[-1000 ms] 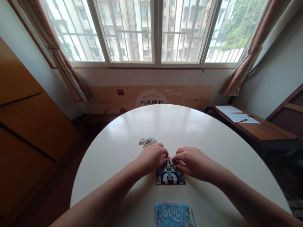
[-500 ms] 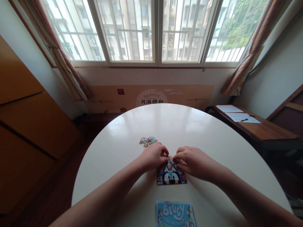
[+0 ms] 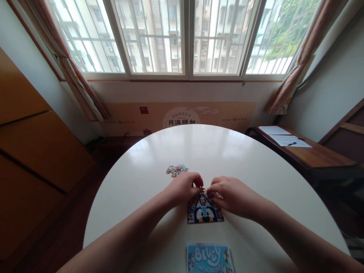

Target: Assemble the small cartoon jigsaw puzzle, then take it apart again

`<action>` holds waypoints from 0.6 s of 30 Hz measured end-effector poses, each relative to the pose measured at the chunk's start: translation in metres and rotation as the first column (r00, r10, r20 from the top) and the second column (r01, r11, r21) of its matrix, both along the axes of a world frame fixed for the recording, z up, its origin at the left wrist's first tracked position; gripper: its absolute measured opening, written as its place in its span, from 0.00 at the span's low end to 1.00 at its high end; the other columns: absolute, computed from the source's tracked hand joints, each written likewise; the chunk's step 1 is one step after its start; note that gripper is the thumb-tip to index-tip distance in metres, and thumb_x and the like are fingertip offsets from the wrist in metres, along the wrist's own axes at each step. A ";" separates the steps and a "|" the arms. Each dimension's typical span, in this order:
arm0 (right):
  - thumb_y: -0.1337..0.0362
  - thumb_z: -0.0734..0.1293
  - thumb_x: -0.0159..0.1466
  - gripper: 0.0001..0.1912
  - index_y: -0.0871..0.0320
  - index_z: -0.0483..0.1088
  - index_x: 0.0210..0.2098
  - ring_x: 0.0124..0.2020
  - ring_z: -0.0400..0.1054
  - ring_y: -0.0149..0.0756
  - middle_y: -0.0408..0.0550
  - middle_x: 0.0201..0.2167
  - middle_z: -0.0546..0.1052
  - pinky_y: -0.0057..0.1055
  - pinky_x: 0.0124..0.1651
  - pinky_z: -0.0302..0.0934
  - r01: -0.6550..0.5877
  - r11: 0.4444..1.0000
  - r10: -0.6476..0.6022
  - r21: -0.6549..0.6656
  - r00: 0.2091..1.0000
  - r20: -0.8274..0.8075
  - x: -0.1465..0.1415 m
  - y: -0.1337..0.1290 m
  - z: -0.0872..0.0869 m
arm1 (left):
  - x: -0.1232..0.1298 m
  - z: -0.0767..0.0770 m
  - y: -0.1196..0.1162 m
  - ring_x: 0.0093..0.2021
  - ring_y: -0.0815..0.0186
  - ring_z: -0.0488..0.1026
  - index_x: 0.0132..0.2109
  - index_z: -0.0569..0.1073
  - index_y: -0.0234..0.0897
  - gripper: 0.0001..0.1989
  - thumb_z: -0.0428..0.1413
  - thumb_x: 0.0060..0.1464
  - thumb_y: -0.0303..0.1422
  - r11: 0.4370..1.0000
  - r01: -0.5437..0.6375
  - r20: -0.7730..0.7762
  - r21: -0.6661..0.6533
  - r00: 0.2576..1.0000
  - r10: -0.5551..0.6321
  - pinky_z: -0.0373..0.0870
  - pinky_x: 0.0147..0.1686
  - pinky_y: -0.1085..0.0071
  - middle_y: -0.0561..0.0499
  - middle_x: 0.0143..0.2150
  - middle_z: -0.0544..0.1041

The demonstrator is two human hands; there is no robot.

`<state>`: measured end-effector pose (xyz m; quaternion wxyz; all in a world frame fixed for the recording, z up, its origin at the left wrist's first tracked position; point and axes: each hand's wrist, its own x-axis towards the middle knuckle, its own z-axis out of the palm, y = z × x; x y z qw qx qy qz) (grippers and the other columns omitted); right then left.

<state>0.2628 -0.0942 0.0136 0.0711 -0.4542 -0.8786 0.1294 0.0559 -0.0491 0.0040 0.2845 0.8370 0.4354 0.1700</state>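
A partly assembled jigsaw puzzle [image 3: 205, 214] with a blue cartoon dog's face lies flat on the white table. At its far left edge my left hand [image 3: 187, 185] pinches a small puzzle piece [image 3: 202, 189] between thumb and forefinger. My right hand [image 3: 228, 192] rests on the puzzle's far right side, fingers bent and close to the surface; whether a piece is under its fingertips is hidden. Beyond my left hand lies a heap of loose puzzle pieces [image 3: 176, 170].
A blue picture sheet lettered "Bluey" [image 3: 209, 258] lies at the near side of the round white table [image 3: 127, 197]. To the right, papers [image 3: 290, 141] and a pen lie on a wooden desk [image 3: 321, 156]. Windows and a printed board stand behind.
My left fingers have lifted slightly, and a small piece between them now shows. My right hand stays almost in place. The whole view has shifted a little.
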 end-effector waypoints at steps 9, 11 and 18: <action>0.66 0.65 0.64 0.10 0.52 0.77 0.41 0.37 0.67 0.29 0.44 0.38 0.75 0.26 0.39 0.52 -0.015 1.000 0.015 -0.015 1.000 -0.005 0.001 0.001 -0.002 | -0.066 0.038 0.044 0.39 0.61 0.77 0.41 0.73 0.35 0.12 0.59 0.48 0.35 0.932 -0.317 0.334 -0.173 0.872 0.359 0.71 0.39 0.67 0.47 0.37 0.81; 0.66 0.64 0.64 0.10 0.52 0.77 0.41 0.37 0.67 0.29 0.44 0.37 0.75 0.27 0.39 0.52 -0.016 1.000 0.016 -0.017 1.000 -0.003 0.001 0.001 -0.002 | -0.083 0.041 0.053 0.38 0.60 0.77 0.40 0.73 0.36 0.14 0.60 0.46 0.37 0.901 -0.397 0.225 -0.175 0.875 0.429 0.70 0.36 0.67 0.48 0.36 0.81; 0.67 0.64 0.64 0.11 0.52 0.77 0.43 0.38 0.68 0.30 0.45 0.38 0.74 0.27 0.40 0.54 -0.018 0.999 0.017 -0.033 1.000 -0.021 0.001 0.000 -0.001 | -0.097 0.023 0.066 0.33 0.59 0.77 0.33 0.75 0.38 0.11 0.62 0.39 0.36 0.881 -0.447 -0.071 -0.157 0.895 0.441 0.69 0.32 0.68 0.49 0.31 0.81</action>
